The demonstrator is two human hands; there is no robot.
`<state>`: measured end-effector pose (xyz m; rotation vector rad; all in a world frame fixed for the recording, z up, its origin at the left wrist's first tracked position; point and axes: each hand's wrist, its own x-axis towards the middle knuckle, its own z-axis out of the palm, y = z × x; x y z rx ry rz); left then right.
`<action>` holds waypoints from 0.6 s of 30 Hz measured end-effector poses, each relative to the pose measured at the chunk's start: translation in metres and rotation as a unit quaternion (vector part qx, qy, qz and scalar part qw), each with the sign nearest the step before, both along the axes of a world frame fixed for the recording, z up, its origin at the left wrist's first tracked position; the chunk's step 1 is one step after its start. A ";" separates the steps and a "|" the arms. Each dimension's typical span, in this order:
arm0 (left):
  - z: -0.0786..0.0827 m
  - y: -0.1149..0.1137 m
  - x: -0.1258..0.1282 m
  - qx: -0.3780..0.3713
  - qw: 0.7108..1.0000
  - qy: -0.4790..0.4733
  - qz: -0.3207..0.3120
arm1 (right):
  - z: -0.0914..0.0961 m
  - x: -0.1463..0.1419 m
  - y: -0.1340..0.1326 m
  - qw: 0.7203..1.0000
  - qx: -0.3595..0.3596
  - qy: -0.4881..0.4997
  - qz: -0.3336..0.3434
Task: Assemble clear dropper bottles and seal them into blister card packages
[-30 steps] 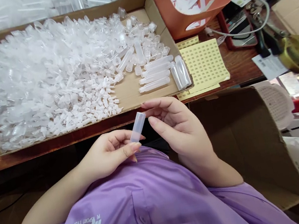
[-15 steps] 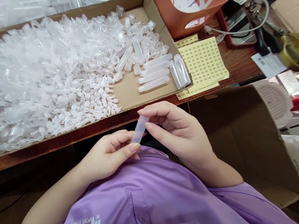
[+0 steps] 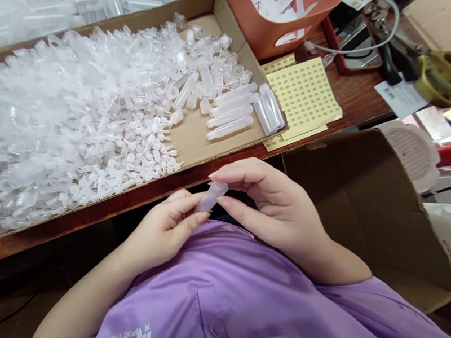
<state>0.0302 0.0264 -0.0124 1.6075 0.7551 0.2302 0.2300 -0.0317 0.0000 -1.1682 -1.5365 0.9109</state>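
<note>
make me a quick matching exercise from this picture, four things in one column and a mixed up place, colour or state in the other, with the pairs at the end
1. tube
2. bin
3. scissors
4. printed sheet

a. farthest right of these four
b. yellow, beside the cardboard tray
c. between the left hand and right hand
d. orange

Pairs: 1-c, 2-d, 3-a, 4-b

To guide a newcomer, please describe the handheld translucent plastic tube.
In front of the brown cardboard tray are the left hand and right hand. Between them slants a translucent plastic tube; unlike pale tubes in the tray, it is held.
</note>
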 end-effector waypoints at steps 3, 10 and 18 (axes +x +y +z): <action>0.000 0.000 0.000 0.011 1.000 0.005 0.003 | 0.002 -0.001 -0.001 1.000 -0.004 0.001 -0.004; 0.002 0.000 0.005 0.028 0.999 0.010 0.011 | 0.005 0.004 0.004 0.999 -0.016 -0.040 0.005; -0.001 -0.002 0.010 -0.053 0.992 -0.058 0.101 | 0.008 0.063 0.014 0.995 -0.055 0.020 -0.085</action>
